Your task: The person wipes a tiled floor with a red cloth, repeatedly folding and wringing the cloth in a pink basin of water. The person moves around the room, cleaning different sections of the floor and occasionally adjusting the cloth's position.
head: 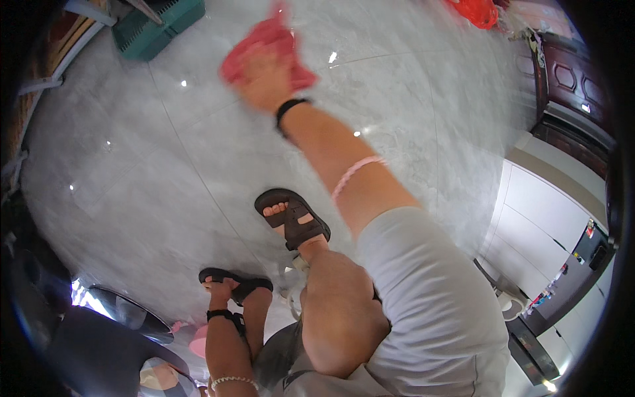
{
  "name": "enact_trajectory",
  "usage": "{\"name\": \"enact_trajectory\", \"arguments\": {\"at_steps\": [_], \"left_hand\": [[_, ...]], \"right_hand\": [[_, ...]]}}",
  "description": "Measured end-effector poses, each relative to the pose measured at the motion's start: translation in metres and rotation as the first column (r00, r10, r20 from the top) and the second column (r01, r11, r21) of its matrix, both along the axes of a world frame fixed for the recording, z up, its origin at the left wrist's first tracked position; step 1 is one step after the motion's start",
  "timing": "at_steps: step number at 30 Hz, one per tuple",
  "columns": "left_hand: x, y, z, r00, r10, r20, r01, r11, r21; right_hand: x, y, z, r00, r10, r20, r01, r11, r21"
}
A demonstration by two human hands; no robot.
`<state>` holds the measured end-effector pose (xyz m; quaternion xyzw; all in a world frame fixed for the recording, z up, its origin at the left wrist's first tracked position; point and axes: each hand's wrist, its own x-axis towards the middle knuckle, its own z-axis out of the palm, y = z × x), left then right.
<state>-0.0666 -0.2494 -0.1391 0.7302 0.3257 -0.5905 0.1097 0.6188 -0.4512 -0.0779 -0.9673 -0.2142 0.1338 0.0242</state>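
My right arm, in a light grey sleeve, reaches forward over the floor, with a black band at the wrist. A crumpled pinkish-red cloth [270,47] is under and around my right hand [263,79]; both are motion-blurred. I see my left arm low in the picture, wearing a black wristband and a beaded bracelet. My left hand [220,293] is beside or on the front of one dark sandal [243,285]; its fingers are too unclear to tell whether they grip it. My other foot, in a brown strapped sandal [297,218], stands on the floor between both hands.
Shiny grey floor tiles [198,164] spread ahead. A green plastic basket [158,30] stands at the upper left, near metal furniture legs. A red plastic bag [478,12] lies at the upper right. White cabinets [540,213] and a dark red door [570,79] are on the right.
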Motion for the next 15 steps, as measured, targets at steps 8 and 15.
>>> {"name": "enact_trajectory", "arguments": {"at_steps": [8,15], "left_hand": [[0.018,0.015,0.043,0.835,0.522,0.172,-0.510,0.853,-0.111],[0.064,-0.029,0.102,0.736,0.627,0.256,-0.650,0.760,0.008]], "right_hand": [[-0.269,0.131,0.000,0.460,0.888,-0.021,-0.809,0.429,0.402],[-0.107,0.076,0.004,0.520,0.854,-0.022,-0.785,0.488,0.383]]}}
